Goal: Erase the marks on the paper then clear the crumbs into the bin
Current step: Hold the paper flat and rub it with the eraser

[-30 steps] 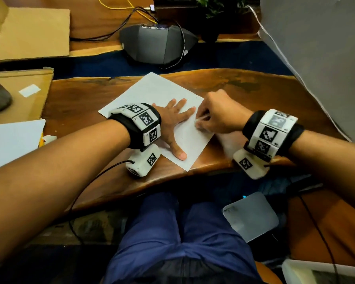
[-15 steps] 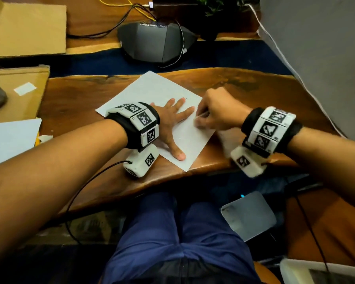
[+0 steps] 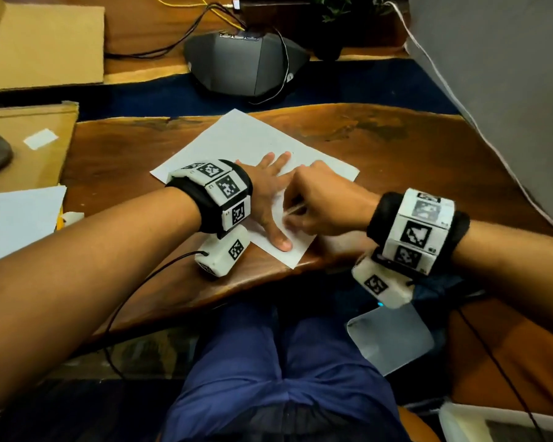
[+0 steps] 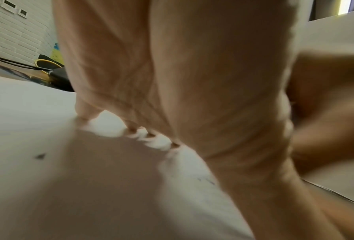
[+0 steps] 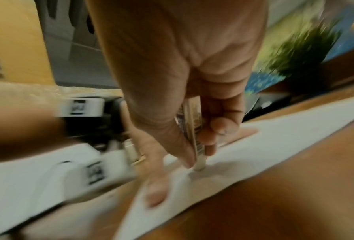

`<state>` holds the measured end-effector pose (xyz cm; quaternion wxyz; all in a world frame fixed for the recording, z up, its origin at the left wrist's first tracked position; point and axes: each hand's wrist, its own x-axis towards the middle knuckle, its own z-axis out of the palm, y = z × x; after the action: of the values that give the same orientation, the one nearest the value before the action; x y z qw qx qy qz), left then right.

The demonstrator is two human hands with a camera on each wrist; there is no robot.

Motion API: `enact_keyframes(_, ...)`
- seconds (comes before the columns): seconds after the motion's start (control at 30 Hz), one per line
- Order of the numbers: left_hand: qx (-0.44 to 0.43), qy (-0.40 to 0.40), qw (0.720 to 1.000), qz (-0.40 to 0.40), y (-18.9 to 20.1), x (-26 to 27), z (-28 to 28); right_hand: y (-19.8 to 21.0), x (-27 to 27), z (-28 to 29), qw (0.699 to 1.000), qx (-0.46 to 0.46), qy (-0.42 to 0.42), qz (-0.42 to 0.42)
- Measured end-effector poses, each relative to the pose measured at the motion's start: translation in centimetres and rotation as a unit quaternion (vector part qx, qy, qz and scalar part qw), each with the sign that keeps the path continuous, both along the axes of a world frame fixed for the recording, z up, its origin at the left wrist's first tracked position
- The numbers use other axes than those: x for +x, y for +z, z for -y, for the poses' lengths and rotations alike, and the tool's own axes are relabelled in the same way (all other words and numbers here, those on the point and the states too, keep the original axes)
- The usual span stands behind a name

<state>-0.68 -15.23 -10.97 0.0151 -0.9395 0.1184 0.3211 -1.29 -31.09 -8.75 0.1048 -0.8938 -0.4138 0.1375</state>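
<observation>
White paper [image 3: 237, 145] lies askew on the wooden table [image 3: 396, 173], pinned flat under the left hand [image 3: 268, 199], fingers spread straight. The right hand [image 3: 326, 202] pinches a stick eraser [image 5: 198, 155], its tip touching the sheet beside the left thumb. Since a second ago, the right hand has crossed closer over the left fingers.

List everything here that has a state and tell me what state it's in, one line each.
Paper: flat on the wooden table, near corner past the table edge.
Left hand: fingers spread flat, pressing the paper down.
Right hand: pinching the eraser stick.
Eraser stick: nearly upright, white tip touching the paper.
Marks: a few faint dark specks on the sheet.
</observation>
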Motion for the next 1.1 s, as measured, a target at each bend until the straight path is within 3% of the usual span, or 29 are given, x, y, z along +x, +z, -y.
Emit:
enact_keyframes(0.07, 0.0, 0.0, 1.0, 0.001, -0.1, 0.0, -0.1, 0.2, 0.4, 0.1, 1.0, -0.008, 0.003, -0.011)
enact_keyframes(0.2, 0.006, 0.005, 1.0, 0.014, -0.1, -0.4, 0.1, 0.2, 4.8, 1.0, 0.992, 0.017, -0.117, 0.046)
enact_keyframes(0.27, -0.001, 0.004, 1.0, 0.014, -0.1, -0.3, -0.1, 0.0, 2.9, 0.2, 0.995, 0.013, -0.081, 0.055)
enact_keyframes(0.37, -0.014, 0.002, 1.0, 0.006, -0.1, -0.2, 0.0, 0.2, -0.4, -0.4, 1.0, -0.008, 0.003, -0.014)
enact_keyframes(0.53, 0.001, 0.007, 1.0, 0.015, 0.0, -0.4, -0.1, 0.2, 4.6, 0.5, 0.992, 0.016, -0.112, 0.06)
enact_keyframes(0.7, -0.012, 0.008, 1.0, 0.003, 0.3, -0.5, 0.1, -0.1, 0.0, -1.0, 1.0, -0.013, 0.002, -0.002)
enact_keyframes(0.83, -0.003, 0.003, 1.0, 0.013, -0.1, -0.4, -0.3, 0.1, 4.8, -0.2, 0.993, 0.003, -0.108, 0.054)
enact_keyframes(1.0, -0.021, 0.015, 1.0, 0.01, 0.1, -0.4, -0.1, -0.3, 0.1, -1.6, 1.0, -0.002, -0.013, 0.009)
enact_keyframes(1.1, -0.013, -0.001, 1.0, 0.018, -0.2, -0.3, -0.3, 0.0, 3.8, -0.7, 0.995, 0.0, -0.084, 0.053)
